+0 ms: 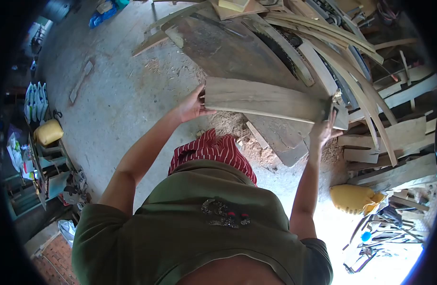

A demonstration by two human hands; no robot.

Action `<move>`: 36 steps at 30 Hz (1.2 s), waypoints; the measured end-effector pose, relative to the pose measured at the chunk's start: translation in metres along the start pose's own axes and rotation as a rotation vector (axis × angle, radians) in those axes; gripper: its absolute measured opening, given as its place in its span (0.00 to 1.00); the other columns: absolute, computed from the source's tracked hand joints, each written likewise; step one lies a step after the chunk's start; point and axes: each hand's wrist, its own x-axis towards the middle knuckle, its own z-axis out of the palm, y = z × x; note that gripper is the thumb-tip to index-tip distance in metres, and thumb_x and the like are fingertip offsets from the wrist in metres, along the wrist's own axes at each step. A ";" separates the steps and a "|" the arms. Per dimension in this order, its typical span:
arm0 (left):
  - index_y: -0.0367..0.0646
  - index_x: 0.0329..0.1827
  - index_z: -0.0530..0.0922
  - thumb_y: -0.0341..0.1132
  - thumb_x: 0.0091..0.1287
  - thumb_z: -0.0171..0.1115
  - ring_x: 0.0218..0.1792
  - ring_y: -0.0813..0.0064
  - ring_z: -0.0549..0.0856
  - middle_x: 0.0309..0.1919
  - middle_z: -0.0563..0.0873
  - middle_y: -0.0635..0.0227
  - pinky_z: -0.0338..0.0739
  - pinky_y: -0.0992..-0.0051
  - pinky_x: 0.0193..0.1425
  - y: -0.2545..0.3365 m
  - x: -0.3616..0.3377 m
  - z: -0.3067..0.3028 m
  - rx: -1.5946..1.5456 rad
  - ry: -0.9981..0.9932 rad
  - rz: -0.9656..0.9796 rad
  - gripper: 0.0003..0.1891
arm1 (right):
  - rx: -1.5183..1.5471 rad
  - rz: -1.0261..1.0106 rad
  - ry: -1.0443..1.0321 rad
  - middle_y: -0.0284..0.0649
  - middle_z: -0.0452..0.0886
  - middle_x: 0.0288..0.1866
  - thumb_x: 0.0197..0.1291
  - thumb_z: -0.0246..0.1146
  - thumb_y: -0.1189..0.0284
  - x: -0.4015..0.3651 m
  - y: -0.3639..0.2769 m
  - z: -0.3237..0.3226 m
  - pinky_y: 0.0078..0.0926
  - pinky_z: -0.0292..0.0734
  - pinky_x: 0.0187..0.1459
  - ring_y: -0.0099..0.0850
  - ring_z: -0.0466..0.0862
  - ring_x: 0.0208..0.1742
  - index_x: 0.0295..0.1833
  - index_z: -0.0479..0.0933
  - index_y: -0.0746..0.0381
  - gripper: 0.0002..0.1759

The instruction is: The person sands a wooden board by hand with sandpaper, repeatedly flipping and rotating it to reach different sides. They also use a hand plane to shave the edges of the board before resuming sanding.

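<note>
A long greyish-brown wooden board (pixel 266 99) spans the space between my two hands, over the edge of the workbench. My left hand (pixel 192 107) is closed on the board's left end, thumb on top. At the right end, my right hand (pixel 324 129) is wrapped round what looks like a hand plane (pixel 341 117), dark in part and blurred. Curled wood shavings (pixel 337 97) stick out of its top. The plane is against the board's right end; its underside is hidden.
Beneath the board lies a worn wooden workbench (pixel 228 45). Long wood strips (pixel 356 78) and a toothed saw blade (pixel 278 50) crowd its far right side. Shavings (pixel 228 123) litter the concrete floor. A yellow sack (pixel 354 198) lies at right; a yellow jug (pixel 48 132) stands at left.
</note>
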 end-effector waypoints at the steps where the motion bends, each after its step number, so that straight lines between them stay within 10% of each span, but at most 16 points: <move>1: 0.44 0.76 0.55 0.65 0.73 0.41 0.66 0.62 0.75 0.68 0.70 0.58 0.76 0.56 0.68 0.000 0.000 0.002 -0.008 0.002 0.008 0.39 | 0.039 -0.062 0.071 0.27 0.63 0.78 0.75 0.47 0.52 -0.001 0.002 0.000 0.78 0.25 0.70 0.31 0.60 0.79 0.74 0.65 0.44 0.26; 3: 0.43 0.76 0.54 0.62 0.75 0.41 0.66 0.62 0.75 0.67 0.70 0.57 0.73 0.54 0.70 -0.003 -0.002 0.003 -0.038 -0.031 0.013 0.37 | -0.095 -0.140 0.178 0.28 0.62 0.79 0.75 0.46 0.51 -0.025 -0.033 0.037 0.75 0.24 0.71 0.32 0.60 0.79 0.76 0.62 0.44 0.28; 4: 0.43 0.76 0.54 0.62 0.75 0.41 0.66 0.62 0.75 0.67 0.70 0.57 0.73 0.54 0.70 -0.002 -0.003 0.008 -0.034 -0.037 0.013 0.37 | -0.639 -0.356 0.148 0.28 0.59 0.80 0.75 0.46 0.55 -0.040 -0.059 0.038 0.71 0.24 0.73 0.32 0.59 0.80 0.78 0.58 0.46 0.29; 6: 0.46 0.73 0.60 0.65 0.73 0.42 0.60 0.60 0.79 0.63 0.73 0.60 0.76 0.55 0.67 -0.003 -0.007 0.019 -0.076 0.067 0.052 0.36 | 0.871 -0.336 -0.201 0.28 0.57 0.81 0.71 0.51 0.63 -0.086 -0.134 0.027 0.68 0.24 0.75 0.31 0.57 0.80 0.78 0.57 0.49 0.31; 10: 0.52 0.76 0.56 0.60 0.77 0.39 0.65 0.66 0.76 0.65 0.73 0.66 0.71 0.53 0.70 -0.010 0.002 0.015 -0.084 0.008 0.072 0.31 | 0.224 -0.756 -0.218 0.29 0.56 0.81 0.65 0.48 0.76 -0.134 -0.227 0.021 0.50 0.28 0.80 0.25 0.54 0.81 0.78 0.56 0.49 0.35; 13: 0.51 0.76 0.56 0.60 0.77 0.38 0.66 0.66 0.75 0.67 0.71 0.65 0.70 0.53 0.71 -0.006 0.003 0.014 -0.130 -0.021 0.016 0.31 | -0.002 -0.851 -0.295 0.27 0.54 0.82 0.58 0.53 0.77 -0.103 -0.199 0.002 0.46 0.30 0.80 0.23 0.51 0.82 0.77 0.61 0.50 0.38; 16: 0.49 0.76 0.57 0.61 0.75 0.42 0.69 0.64 0.71 0.70 0.67 0.63 0.67 0.53 0.73 -0.005 -0.005 0.022 -0.182 0.019 0.005 0.34 | -0.316 -0.625 -0.009 0.28 0.59 0.80 0.71 0.48 0.67 -0.038 -0.093 0.046 0.48 0.36 0.80 0.26 0.57 0.80 0.77 0.59 0.47 0.29; 21: 0.46 0.74 0.59 0.62 0.73 0.47 0.66 0.64 0.71 0.67 0.69 0.61 0.70 0.54 0.70 -0.015 -0.011 0.033 -0.202 0.000 0.126 0.36 | -0.130 0.043 -0.107 0.25 0.53 0.82 0.74 0.41 0.58 -0.007 -0.071 0.015 0.46 0.41 0.80 0.25 0.54 0.81 0.75 0.62 0.49 0.26; 27: 0.47 0.77 0.56 0.62 0.67 0.57 0.70 0.64 0.68 0.70 0.67 0.62 0.66 0.54 0.72 -0.026 0.000 0.034 0.009 0.095 0.191 0.43 | -0.042 -0.866 -0.197 0.35 0.56 0.81 0.71 0.40 0.66 -0.104 -0.183 0.009 0.40 0.39 0.81 0.25 0.56 0.80 0.78 0.55 0.57 0.31; 30: 0.43 0.75 0.60 0.62 0.65 0.61 0.65 0.59 0.73 0.68 0.68 0.54 0.68 0.56 0.69 -0.025 -0.003 0.050 0.103 0.316 0.405 0.43 | -0.784 -0.902 0.357 0.38 0.63 0.78 0.70 0.42 0.68 -0.064 -0.113 0.019 0.42 0.43 0.80 0.28 0.61 0.79 0.77 0.57 0.60 0.30; 32: 0.42 0.75 0.60 0.60 0.67 0.61 0.66 0.56 0.72 0.69 0.67 0.53 0.67 0.55 0.69 -0.029 -0.004 0.052 0.165 0.377 0.491 0.42 | -0.572 -0.734 0.270 0.38 0.65 0.77 0.72 0.43 0.66 -0.014 -0.033 0.018 0.43 0.46 0.79 0.29 0.63 0.78 0.76 0.59 0.59 0.28; 34: 0.42 0.75 0.61 0.55 0.69 0.59 0.68 0.50 0.68 0.70 0.65 0.50 0.62 0.52 0.72 -0.035 0.008 0.045 0.989 0.932 1.069 0.38 | -0.154 -0.393 0.104 0.39 0.69 0.74 0.77 0.43 0.62 0.028 0.032 0.013 0.45 0.53 0.77 0.31 0.67 0.75 0.75 0.64 0.56 0.25; 36: 0.42 0.74 0.62 0.54 0.69 0.59 0.69 0.48 0.66 0.71 0.64 0.50 0.60 0.51 0.73 -0.024 -0.009 0.087 1.248 0.864 1.209 0.36 | -0.134 -0.201 0.049 0.38 0.67 0.75 0.72 0.49 0.64 0.037 0.046 0.005 0.44 0.48 0.79 0.34 0.64 0.77 0.72 0.67 0.56 0.25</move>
